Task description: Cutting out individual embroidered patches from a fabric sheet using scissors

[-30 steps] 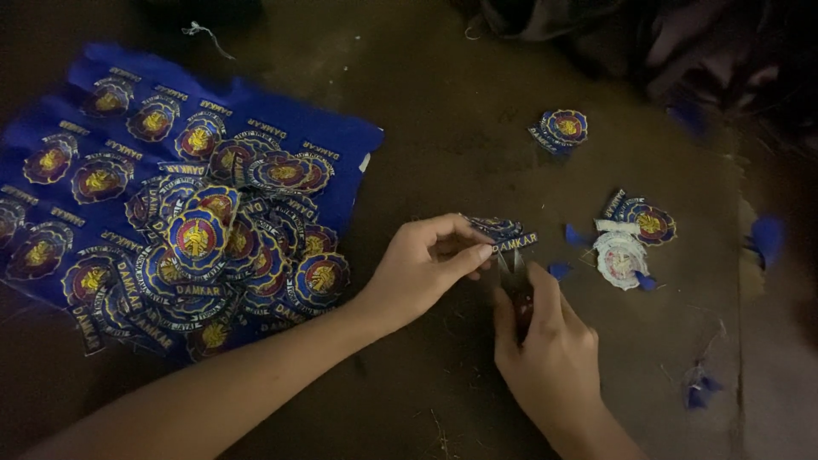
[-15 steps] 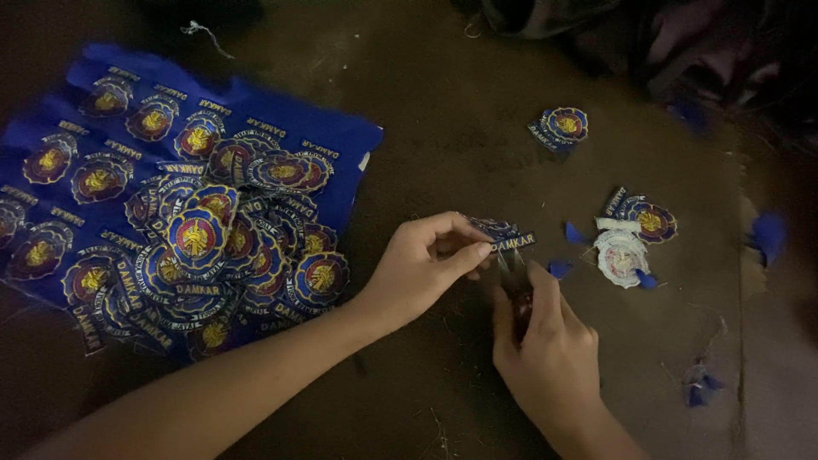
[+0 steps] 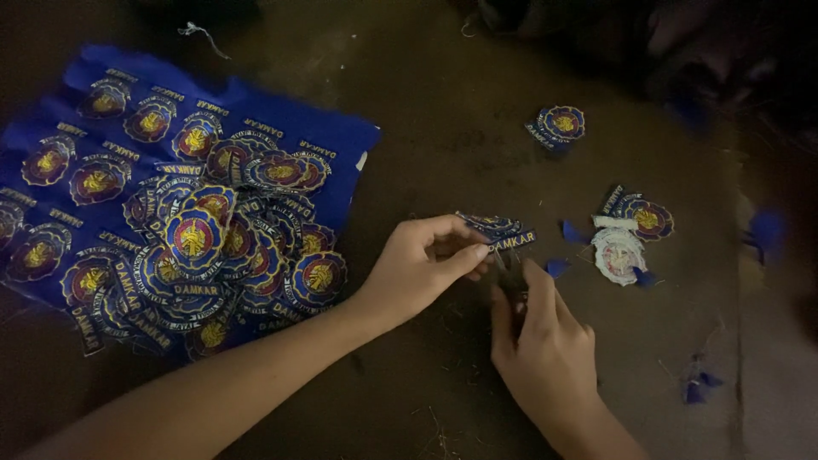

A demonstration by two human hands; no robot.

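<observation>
My left hand point(image 3: 423, 262) pinches a blue embroidered patch point(image 3: 498, 231) with a yellow and red round emblem, held a little above a dark brown surface. Just below it, my right hand point(image 3: 542, 347) grips a small pair of dark snips point(image 3: 509, 277) whose tip meets the patch's lower edge. Most of the tool is hidden inside my fist.
A blue cloth sheet point(image 3: 281, 123) of uncut patches lies at the left, with a heap of cut patches point(image 3: 226, 255) on it. Cut patches lie at the right point(image 3: 635, 228) and farther back point(image 3: 558, 125). Blue scraps point(image 3: 697, 383) dot the surface.
</observation>
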